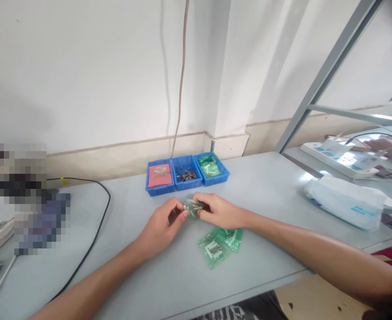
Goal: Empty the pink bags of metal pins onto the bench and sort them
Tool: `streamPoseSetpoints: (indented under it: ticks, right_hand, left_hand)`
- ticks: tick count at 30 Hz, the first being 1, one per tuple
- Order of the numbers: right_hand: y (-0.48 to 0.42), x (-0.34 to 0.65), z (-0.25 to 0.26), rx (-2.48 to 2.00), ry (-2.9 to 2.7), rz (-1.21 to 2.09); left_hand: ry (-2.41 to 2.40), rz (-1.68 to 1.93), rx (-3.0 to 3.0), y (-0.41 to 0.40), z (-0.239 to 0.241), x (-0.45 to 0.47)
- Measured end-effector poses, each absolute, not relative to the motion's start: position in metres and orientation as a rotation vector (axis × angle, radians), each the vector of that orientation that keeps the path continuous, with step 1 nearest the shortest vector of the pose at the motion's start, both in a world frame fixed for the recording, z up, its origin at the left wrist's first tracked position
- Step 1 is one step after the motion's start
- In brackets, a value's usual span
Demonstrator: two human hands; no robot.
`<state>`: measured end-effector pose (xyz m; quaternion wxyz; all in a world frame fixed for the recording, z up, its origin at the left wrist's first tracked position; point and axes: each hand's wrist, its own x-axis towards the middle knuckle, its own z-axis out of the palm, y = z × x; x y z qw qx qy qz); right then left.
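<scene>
My left hand and my right hand meet over the grey table, both pinched on one small green packet held between them. Just below my right wrist, two more green packets with metal parts inside lie flat on the table. Beyond my hands stand three small blue bins: the left bin holds a pink sheet, the middle bin holds small dark metal pieces, and the right bin holds green packets.
A black cable curves across the table's left side. A white plastic bag lies at the right, with a white power strip and a grey metal frame behind it. Another person's hand shows at far right.
</scene>
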<state>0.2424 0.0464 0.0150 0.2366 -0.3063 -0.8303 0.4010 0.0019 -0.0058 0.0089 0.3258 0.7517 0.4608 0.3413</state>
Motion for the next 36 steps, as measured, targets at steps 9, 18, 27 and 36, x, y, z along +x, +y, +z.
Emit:
streamPoseSetpoints:
  ticks: [9, 18, 27, 36]
  right_hand:
    - [0.046, 0.241, 0.02, -0.882, -2.335, 1.024]
    - [0.045, 0.239, 0.022, -0.92, -2.38, 0.916]
    - [0.043, 0.239, 0.025, -0.951, -2.39, 0.898]
    - [0.042, 0.238, 0.026, -0.954, -2.379, 0.912]
  left_hand:
    - [1.185, 0.908, 1.947, -0.004, 0.008, 0.001]
    - [1.196, 0.89, 1.943, -0.005, 0.011, 0.001]
    - [1.187, 0.898, 1.956, -0.005, 0.012, 0.002]
    - [1.184, 0.891, 1.951, -0.005, 0.011, 0.002]
